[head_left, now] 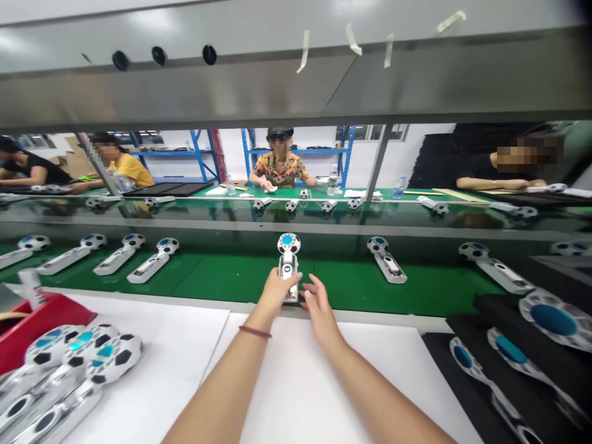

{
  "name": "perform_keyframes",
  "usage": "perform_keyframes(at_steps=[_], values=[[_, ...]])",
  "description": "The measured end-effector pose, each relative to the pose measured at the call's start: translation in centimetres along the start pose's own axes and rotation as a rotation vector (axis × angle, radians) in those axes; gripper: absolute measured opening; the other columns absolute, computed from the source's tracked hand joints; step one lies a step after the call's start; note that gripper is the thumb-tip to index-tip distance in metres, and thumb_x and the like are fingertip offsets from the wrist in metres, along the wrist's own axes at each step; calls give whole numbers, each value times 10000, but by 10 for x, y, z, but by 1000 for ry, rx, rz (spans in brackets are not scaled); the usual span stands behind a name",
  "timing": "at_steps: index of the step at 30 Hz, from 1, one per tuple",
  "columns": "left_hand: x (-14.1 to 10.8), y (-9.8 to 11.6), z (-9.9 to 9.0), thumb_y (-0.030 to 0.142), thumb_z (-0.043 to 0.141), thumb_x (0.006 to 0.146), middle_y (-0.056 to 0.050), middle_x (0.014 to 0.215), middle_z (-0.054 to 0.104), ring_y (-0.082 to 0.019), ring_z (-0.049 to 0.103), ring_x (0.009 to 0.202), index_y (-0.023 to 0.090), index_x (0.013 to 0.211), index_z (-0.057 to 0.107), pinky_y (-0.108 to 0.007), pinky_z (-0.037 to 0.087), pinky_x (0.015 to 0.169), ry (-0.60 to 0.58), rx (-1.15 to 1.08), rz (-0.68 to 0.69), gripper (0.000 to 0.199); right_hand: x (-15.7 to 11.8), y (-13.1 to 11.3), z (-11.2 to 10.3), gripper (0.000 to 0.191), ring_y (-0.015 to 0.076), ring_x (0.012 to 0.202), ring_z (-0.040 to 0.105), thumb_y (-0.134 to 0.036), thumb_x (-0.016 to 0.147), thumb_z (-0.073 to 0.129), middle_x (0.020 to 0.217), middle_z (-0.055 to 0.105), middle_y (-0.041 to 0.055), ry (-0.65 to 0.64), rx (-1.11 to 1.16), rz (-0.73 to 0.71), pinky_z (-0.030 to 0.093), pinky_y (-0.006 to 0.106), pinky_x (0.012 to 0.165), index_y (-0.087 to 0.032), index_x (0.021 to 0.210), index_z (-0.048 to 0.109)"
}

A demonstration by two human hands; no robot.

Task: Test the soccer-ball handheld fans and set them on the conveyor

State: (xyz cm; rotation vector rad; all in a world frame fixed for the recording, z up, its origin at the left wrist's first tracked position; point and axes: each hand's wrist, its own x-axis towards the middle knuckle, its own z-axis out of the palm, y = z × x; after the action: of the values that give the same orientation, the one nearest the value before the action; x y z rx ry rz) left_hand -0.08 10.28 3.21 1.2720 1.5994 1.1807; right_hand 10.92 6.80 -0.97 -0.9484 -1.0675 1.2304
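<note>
A white handheld device with a round soccer-ball-patterned head and a shiny blue centre is upright in front of me, over the near edge of the green belt. My left hand grips its handle from the left, the thumb lying across the front. The handle's front shows some inner parts, partly covered by that thumb. Just to the right, my right hand is held with its fingers apart and bent toward the handle, holding nothing. Whether its fingertips touch the device I cannot tell.
More such devices lie along the green belt. Several others are piled at left on the white worktop, beside a red bin. Black trays hold more at right. Co-workers sit across the line. A metal shelf hangs overhead.
</note>
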Motion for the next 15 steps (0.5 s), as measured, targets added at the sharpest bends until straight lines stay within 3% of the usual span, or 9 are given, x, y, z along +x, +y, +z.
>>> perform_keyframes(at_steps=[3, 7, 11, 15], values=[[-33, -1, 26, 325, 649, 701, -94, 941, 598, -196, 593, 810, 145, 1034, 433, -284, 456, 679, -43, -165, 33, 435, 4, -5, -10, 555, 215, 1159, 431, -469, 827, 441, 1317, 360, 74, 93, -73, -31, 367, 388, 969, -289, 1331, 296], [-61, -9, 30, 390, 603, 734, -89, 971, 574, -213, 572, 860, 163, 1086, 414, -320, 445, 754, -154, -262, 57, 459, 5, -20, -25, 456, 202, 1289, 272, -447, 870, 375, 1424, 201, -3, 41, -228, -240, 253, 369, 1067, -320, 1307, 367], [-69, -17, 29, 528, 539, 751, -92, 1061, 553, -242, 548, 959, 189, 1125, 390, -370, 419, 839, -269, -392, 78, 526, 4, -32, -34, 409, 191, 1317, 217, -422, 884, 378, 1434, 173, -18, -42, -378, -384, 210, 336, 1088, -310, 1273, 434], [-68, -20, 33, 574, 559, 721, -86, 1097, 539, -248, 541, 979, 204, 1123, 381, -366, 430, 828, -340, -506, 16, 575, 3, -37, -37, 380, 193, 1291, 271, -412, 891, 365, 1386, 265, 8, -8, -382, -432, 207, 341, 1087, -293, 1230, 490]])
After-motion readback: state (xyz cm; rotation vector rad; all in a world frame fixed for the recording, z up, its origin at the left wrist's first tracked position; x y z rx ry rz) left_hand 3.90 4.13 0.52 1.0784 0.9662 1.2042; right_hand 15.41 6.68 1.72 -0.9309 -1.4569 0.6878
